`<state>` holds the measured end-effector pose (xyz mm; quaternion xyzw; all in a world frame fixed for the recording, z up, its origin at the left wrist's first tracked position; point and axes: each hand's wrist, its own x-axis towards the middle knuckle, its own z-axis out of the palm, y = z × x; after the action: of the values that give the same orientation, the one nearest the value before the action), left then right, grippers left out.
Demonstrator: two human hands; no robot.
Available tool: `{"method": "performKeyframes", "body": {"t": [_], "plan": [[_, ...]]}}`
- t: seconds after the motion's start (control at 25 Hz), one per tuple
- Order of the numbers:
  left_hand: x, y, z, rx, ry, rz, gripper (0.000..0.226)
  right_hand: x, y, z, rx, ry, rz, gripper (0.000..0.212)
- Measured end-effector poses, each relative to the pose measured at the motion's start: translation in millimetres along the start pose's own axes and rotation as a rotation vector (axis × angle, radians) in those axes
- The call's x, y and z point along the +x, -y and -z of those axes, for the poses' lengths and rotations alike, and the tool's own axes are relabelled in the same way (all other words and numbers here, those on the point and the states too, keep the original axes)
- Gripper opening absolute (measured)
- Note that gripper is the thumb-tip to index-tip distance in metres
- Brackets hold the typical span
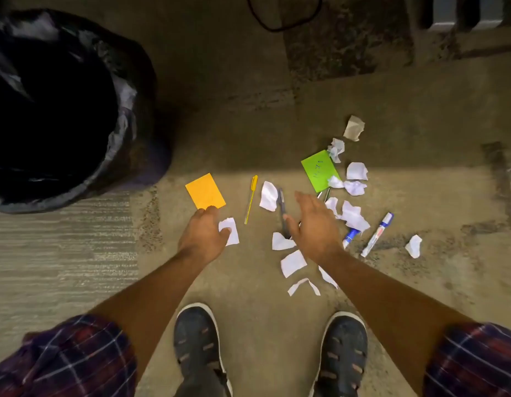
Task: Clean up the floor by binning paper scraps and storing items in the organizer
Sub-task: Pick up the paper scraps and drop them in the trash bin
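Note:
Several white paper scraps (354,216) lie scattered on the floor ahead of my feet. My left hand (203,234) hovers low, its fingers curled round one white scrap (230,228), just below an orange sticky note (205,191). My right hand (314,222) is spread open above a dark pen (282,206), touching nothing that I can tell. A yellow pen (251,198) lies between the hands. A green sticky note (319,169) lies farther right. Two blue-and-white markers (377,235) lie at the right. The bin (128,133) with a black liner stands at the far left.
My two dark shoes (198,342) stand at the bottom of the view. A crumpled beige paper (354,128) lies beyond the green note. A black cable (277,24) loops at the top. No organizer is in view.

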<state>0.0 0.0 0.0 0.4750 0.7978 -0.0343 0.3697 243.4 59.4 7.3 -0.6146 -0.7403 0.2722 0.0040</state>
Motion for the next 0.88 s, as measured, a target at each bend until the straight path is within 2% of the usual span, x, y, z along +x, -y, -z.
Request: {"method": "performKeyframes", "body": {"t": [0.12, 0.24, 0.36, 0.44, 0.52, 0.64, 0.8, 0.88], "plan": [[17, 12, -33, -0.071, 0.001, 0.069, 0.051, 40, 4, -32, -0.155, 0.054, 0.05, 0.043], [26, 11, -56, -0.172, -0.034, 0.135, 0.063, 74, 15, -52, -0.212, 0.121, -0.02, 0.042], [34, 12, -66, -0.103, -0.076, 0.116, 0.07, 92, 15, -63, -0.307, 0.103, -0.023, 0.049], [36, 13, -71, -0.078, -0.089, 0.105, 0.069, 99, 14, -70, -0.374, 0.086, -0.004, 0.053], [36, 14, -74, -0.123, -0.102, 0.109, 0.053, 99, 12, -74, -0.389, 0.078, 0.033, 0.047], [31, 10, -76, -0.332, -0.098, 0.086, 0.018, 94, 13, -71, -0.295, 0.087, 0.051, 0.028], [20, 6, -71, -0.432, -0.086, 0.089, 0.023, 81, 8, -62, 0.086, 0.108, 0.05, 0.026], [17, 3, -64, -0.375, -0.097, 0.093, 0.02, 70, 3, -55, 0.252, 0.017, 0.015, 0.027]]}}
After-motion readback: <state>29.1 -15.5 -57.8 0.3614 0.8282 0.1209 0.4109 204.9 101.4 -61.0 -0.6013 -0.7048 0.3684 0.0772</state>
